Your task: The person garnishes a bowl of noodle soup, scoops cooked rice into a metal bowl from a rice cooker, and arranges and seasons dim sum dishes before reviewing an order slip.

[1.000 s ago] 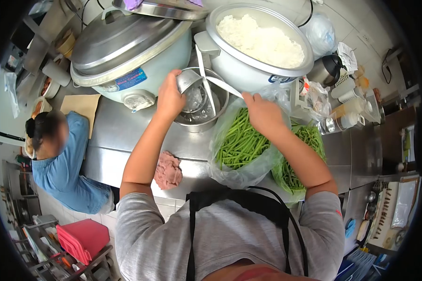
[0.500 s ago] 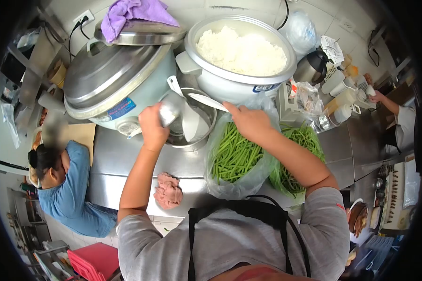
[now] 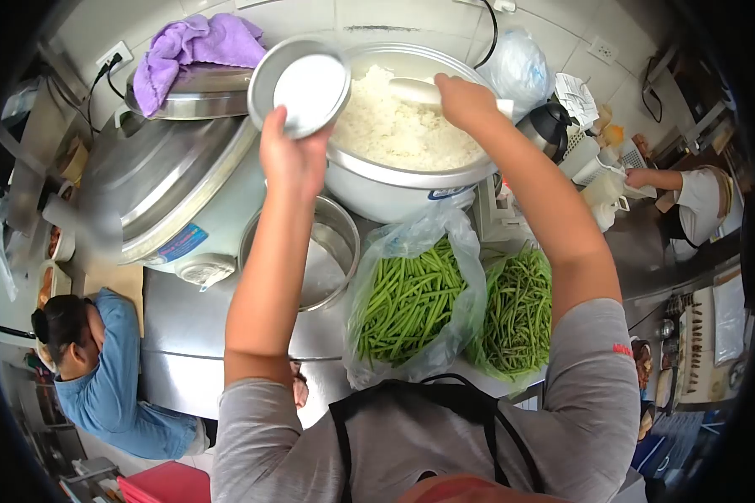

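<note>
My left hand grips a round metal bowl, tilted up beside the open rice cooker; its inside looks white. With my right hand I hold a white paddle, its blade touching the cooked rice. Below my left forearm stands a metal pot with something whitish inside. Green beans fill a clear plastic bag in front of the cooker, and thinner beans lie in a second bag to its right.
A lidded rice cooker stands at left, a purple cloth on another lid. At lower left a person in blue leans on the counter. Another person's arm reaches in at right, near bottles and a thermos.
Both hands have moved up from the metal pot to the open rice cooker. The bowl has been raised and the paddle now reaches the rice. The view has shifted.
</note>
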`<state>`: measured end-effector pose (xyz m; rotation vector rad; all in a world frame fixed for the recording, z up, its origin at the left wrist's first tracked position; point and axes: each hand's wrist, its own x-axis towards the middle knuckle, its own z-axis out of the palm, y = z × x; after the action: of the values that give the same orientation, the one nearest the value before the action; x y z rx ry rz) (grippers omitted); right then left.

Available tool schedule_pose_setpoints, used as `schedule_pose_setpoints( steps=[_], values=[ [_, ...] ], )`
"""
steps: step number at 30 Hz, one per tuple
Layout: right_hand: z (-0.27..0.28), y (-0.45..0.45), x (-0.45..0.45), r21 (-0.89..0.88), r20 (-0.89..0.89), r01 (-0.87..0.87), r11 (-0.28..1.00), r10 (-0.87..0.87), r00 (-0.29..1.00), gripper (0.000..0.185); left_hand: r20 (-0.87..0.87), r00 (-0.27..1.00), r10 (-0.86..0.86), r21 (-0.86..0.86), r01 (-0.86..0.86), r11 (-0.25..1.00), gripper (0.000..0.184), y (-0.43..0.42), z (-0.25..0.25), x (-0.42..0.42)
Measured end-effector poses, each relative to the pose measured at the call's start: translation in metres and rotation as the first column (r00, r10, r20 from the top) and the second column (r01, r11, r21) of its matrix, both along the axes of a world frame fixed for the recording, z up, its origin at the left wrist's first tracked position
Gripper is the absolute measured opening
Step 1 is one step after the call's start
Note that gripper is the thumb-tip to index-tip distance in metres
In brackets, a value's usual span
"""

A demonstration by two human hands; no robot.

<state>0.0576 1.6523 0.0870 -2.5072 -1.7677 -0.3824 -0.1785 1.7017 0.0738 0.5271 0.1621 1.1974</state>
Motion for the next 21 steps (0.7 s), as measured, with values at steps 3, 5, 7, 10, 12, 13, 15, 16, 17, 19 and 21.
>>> schedule_pose_setpoints(
  steps=[3, 5, 7, 10, 12, 13, 15, 16, 17, 19, 21],
  values=[
    [-0.015, 0.035, -0.002, -0.009, 0.110, -0.042, 0.999, 0.042, 0.993, 0.020, -0.026, 0.997, 0.078, -0.043, -0.079, 0.996, 0.039, 0.050, 0.005, 0.050],
    [-0.024, 0.057, -0.002, -0.086, 0.166, -0.072, 0.994, 0.086, 0.982, 0.020, -0.095, 0.989, 0.113, 0.003, -0.114, 0.994, 0.038, 0.063, 0.005, 0.070],
    [-0.029, 0.076, -0.002, -0.192, 0.182, -0.090, 0.977, 0.126, 0.975, 0.020, -0.212, 0.975, 0.070, 0.034, -0.064, 0.997, 0.037, 0.069, -0.001, 0.077],
    [-0.025, 0.084, 0.002, -0.319, 0.150, -0.132, 0.938, 0.188, 0.971, 0.022, -0.380, 0.919, 0.102, 0.126, -0.058, 0.990, 0.035, 0.081, -0.010, 0.082],
    [-0.025, 0.088, 0.000, -0.378, 0.129, -0.154, 0.913, 0.217, 0.968, 0.024, -0.416, 0.902, 0.116, 0.171, -0.048, 0.984, 0.035, 0.080, -0.005, 0.082],
    [-0.028, 0.089, -0.004, -0.400, 0.124, -0.159, 0.902, 0.225, 0.966, 0.025, -0.442, 0.886, 0.142, 0.188, -0.063, 0.980, 0.035, 0.082, -0.007, 0.084],
    [-0.029, 0.085, -0.012, -0.442, 0.098, -0.191, 0.876, 0.259, 0.961, 0.027, -0.499, 0.845, 0.194, 0.234, -0.085, 0.969, 0.037, 0.086, -0.009, 0.087],
    [-0.027, 0.081, -0.018, -0.461, 0.080, -0.220, 0.860, 0.287, 0.955, 0.028, -0.521, 0.826, 0.213, 0.229, -0.105, 0.968, 0.038, 0.087, -0.010, 0.089],
    [-0.026, 0.078, -0.023, -0.480, 0.062, -0.249, 0.841, 0.315, 0.947, 0.029, -0.543, 0.807, 0.233, 0.227, -0.127, 0.966, 0.039, 0.087, -0.010, 0.091],
    [-0.024, 0.073, -0.028, -0.484, 0.024, -0.277, 0.830, 0.329, 0.944, 0.028, -0.561, 0.786, 0.259, 0.252, -0.136, 0.958, 0.043, 0.089, -0.011, 0.090],
    [-0.022, 0.062, -0.032, -0.477, -0.027, -0.299, 0.826, 0.326, 0.945, 0.027, -0.561, 0.786, 0.260, 0.308, -0.094, 0.947, 0.047, 0.091, -0.014, 0.089]
  ],
)
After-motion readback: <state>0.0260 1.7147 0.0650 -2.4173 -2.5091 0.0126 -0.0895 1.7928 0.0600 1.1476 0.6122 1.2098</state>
